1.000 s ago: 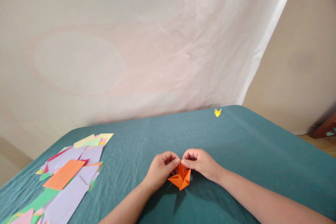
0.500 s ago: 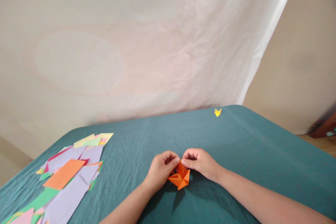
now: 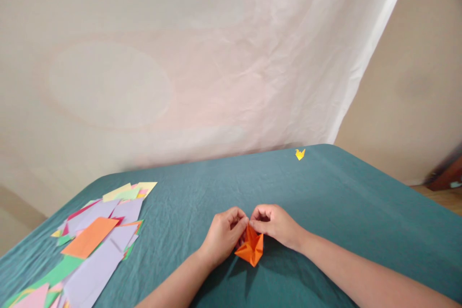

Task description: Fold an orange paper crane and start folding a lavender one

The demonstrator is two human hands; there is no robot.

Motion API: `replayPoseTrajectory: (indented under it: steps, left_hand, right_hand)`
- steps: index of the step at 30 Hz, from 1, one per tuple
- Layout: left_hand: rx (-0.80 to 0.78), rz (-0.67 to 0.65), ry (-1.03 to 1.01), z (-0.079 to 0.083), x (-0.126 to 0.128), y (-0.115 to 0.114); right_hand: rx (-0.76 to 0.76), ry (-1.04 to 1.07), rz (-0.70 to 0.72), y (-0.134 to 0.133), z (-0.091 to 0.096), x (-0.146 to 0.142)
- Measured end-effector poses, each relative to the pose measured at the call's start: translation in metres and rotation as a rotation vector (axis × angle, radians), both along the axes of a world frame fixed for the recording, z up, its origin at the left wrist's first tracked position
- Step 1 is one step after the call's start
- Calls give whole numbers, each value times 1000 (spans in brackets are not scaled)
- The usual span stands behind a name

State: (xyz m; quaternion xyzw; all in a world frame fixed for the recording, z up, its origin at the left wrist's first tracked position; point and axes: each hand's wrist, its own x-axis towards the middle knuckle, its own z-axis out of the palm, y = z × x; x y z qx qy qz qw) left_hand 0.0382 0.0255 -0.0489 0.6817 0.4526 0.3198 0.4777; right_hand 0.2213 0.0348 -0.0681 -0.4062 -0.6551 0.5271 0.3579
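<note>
A partly folded piece of orange origami paper (image 3: 252, 249) is held between my two hands, low over the table, its pointed flaps spread toward me. My left hand (image 3: 225, 232) pinches its far tip with thumb and fingers. Right beside it, my right hand (image 3: 275, 224) grips the same tip from the other side, thumb against the paper. The fingertips nearly meet, and they hide the very end of the tip.
A green cloth covers the table (image 3: 187, 190). Loose coloured paper sheets (image 3: 96, 269) overlap in a pile on the left. At the far edge lies a small yellow paper crane (image 3: 300, 155). Behind the table hangs a pale sheet (image 3: 216, 67).
The orange paper's lower part has swung slightly right and toward me, its flaps turning a little. Both hands keep their pinch in nearly the same place.
</note>
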Motion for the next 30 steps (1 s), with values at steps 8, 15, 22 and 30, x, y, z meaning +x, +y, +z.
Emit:
replayPoseTrajectory:
  steps: [8,15,22,30]
  left_hand:
    - [-173,-11,-134,-6,-4,8]
    - [-236,-62,-175,-8,-9,11]
    - [-237,-58,-164,-7,-7,9]
    - [-313,-48,-162,-2,-9,11]
  right_hand:
    - [-11,51,-3,0,4,1]
    - [-16,67,-27,1,4,0]
    - [-59,92,12,1,5,1]
    - [-47,139,-2,2,0,3]
